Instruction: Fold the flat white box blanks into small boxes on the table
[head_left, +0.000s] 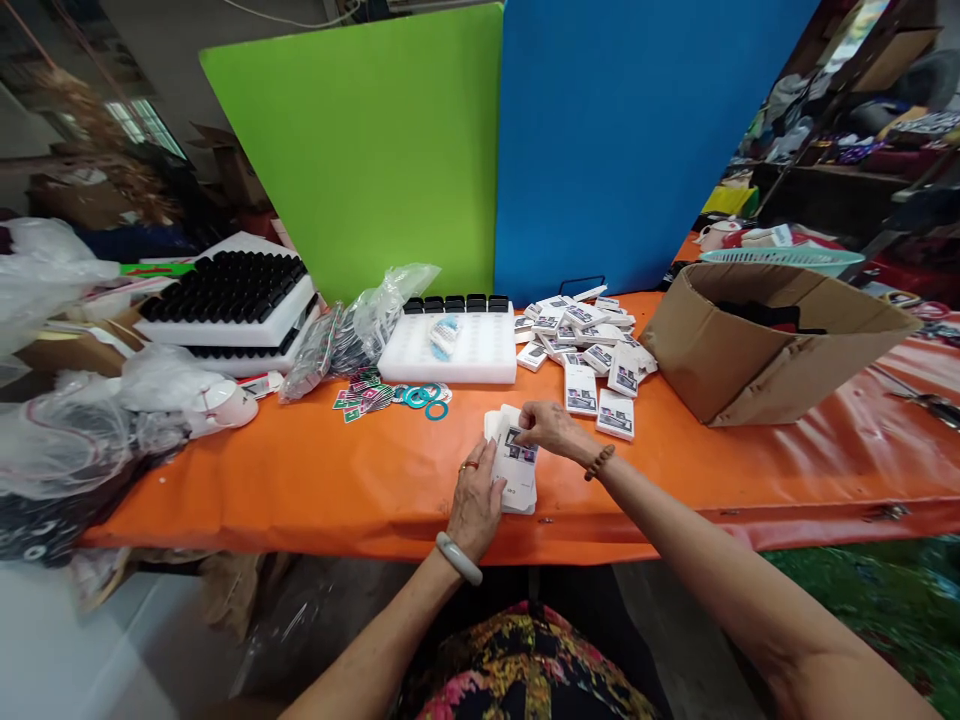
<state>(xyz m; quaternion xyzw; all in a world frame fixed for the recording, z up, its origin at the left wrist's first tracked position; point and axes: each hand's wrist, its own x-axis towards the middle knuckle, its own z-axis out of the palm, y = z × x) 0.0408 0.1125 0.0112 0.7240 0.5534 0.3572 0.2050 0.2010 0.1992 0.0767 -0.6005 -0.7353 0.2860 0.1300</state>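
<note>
Now, box (519, 480): small, white, printed panel on top; on the table (300, 480) near its front edge, between both hands.
Left hand (474, 500): closed round the box's near left side, fingers wrapped; ring and bangle visible.
Right hand (551, 428): fingertips pinched together on the box's far end, at what looks like a flap; whether open or shut, cannot tell.
Pile (585, 335): many like boxes, heaped loosely just beyond the right hand, a few lying flat at its near edge. Judged as done.
Tray (480, 355): white foam, behind the box; only the back row filled with black pieces (454, 303), other cells bare but for a small bag (444, 335). Judged as nearly used up.
Stack (229, 290): two more trays at far left, black pieces in every visible cell. Judged as untouched, so the larger share left.
Rings (424, 397): teal, beside coloured cards (360, 392), in front of the tray; apart from the hands.
Carton (750, 350): brown, open, right of the pile; dark contents, not identifiable.
Progress: judged as short of halfway, one box in hand.
</note>
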